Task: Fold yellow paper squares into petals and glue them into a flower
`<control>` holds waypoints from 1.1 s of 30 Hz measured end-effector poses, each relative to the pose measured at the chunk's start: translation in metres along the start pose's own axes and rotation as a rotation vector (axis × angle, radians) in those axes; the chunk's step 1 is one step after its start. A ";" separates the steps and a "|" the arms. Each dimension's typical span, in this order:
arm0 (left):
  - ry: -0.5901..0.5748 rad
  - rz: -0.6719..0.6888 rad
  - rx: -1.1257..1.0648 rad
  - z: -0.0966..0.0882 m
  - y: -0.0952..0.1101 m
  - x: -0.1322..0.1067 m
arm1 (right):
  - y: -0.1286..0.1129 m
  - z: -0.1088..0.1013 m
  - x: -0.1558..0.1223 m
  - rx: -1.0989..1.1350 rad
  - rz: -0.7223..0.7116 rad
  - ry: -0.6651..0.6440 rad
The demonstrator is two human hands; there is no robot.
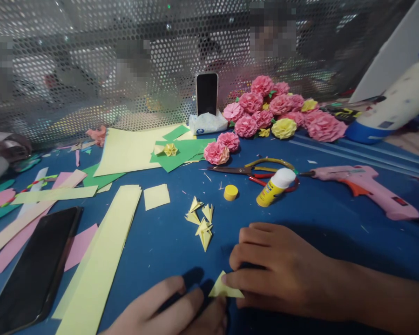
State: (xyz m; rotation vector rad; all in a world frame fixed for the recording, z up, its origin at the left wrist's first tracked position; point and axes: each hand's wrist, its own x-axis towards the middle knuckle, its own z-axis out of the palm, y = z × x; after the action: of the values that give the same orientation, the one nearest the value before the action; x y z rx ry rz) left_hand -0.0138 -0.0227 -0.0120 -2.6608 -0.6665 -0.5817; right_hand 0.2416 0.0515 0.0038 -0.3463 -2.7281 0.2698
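Note:
A small piece of pale yellow paper (220, 289), folded into a triangle, lies on the blue table near its front edge. My right hand (270, 270) has its fingers curled, with one fingertip pressing the triangle's right side. At the lower left edge of the same paper, the closed fingers of my left hand (181, 304) touch it; their tips are partly hidden. Several folded yellow paper points (204, 231) lie in a loose cluster beyond my hands. Left of them is a flat yellow paper square (157, 197).
An uncapped glue stick (270, 191), its yellow cap (231, 192), scissors (237, 170) and a pink glue gun (365, 186) lie beyond my right hand. Pink paper flowers (251, 104) are piled behind. Yellow paper strips (104, 260) and a black phone (38, 265) lie left.

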 end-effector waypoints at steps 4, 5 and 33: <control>-0.004 -0.008 -0.003 0.000 -0.004 0.005 | 0.000 -0.002 0.000 -0.037 -0.022 -0.011; -0.008 -0.008 -0.007 0.000 -0.005 0.006 | 0.000 -0.003 0.000 -0.045 -0.026 -0.014; -0.096 0.112 -0.113 -0.019 -0.017 0.007 | -0.016 -0.013 -0.007 -0.059 -0.055 -0.084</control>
State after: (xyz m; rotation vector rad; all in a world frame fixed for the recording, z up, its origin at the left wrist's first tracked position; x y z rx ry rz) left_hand -0.0221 -0.0139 0.0112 -2.8250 -0.5199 -0.4759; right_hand 0.2496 0.0364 0.0166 -0.2816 -2.8278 0.1936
